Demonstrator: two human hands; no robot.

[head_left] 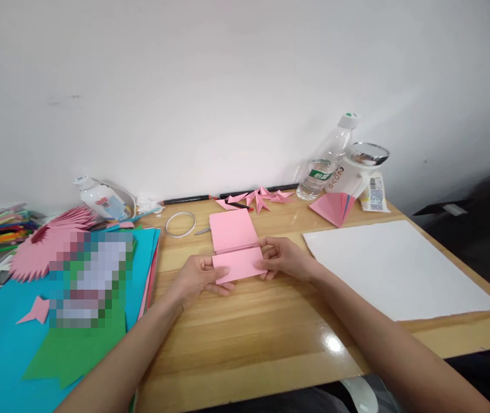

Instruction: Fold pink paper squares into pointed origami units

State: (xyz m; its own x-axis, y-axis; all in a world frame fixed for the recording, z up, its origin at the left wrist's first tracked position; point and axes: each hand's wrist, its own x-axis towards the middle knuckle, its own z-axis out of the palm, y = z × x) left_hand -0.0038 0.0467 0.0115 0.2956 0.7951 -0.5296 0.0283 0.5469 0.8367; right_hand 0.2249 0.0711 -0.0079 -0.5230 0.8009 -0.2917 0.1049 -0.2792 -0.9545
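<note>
A folded pink paper (239, 265) is held just above the wooden table (253, 327) between both my hands. My left hand (197, 278) pinches its left edge, thumb on top. My right hand (283, 257) grips its right edge with curled fingers. Directly behind it a square stack of pink paper (232, 229) lies flat on the table.
A large white sheet (395, 269) lies at the right. Blue and green sheets (21, 344) and pink fan-cut paper (40, 252) cover the left. Folded pink pieces (257, 199), a tape ring (180, 223), small scissors (202, 230), two bottles (326, 160) and a pink cone (333, 207) stand along the wall.
</note>
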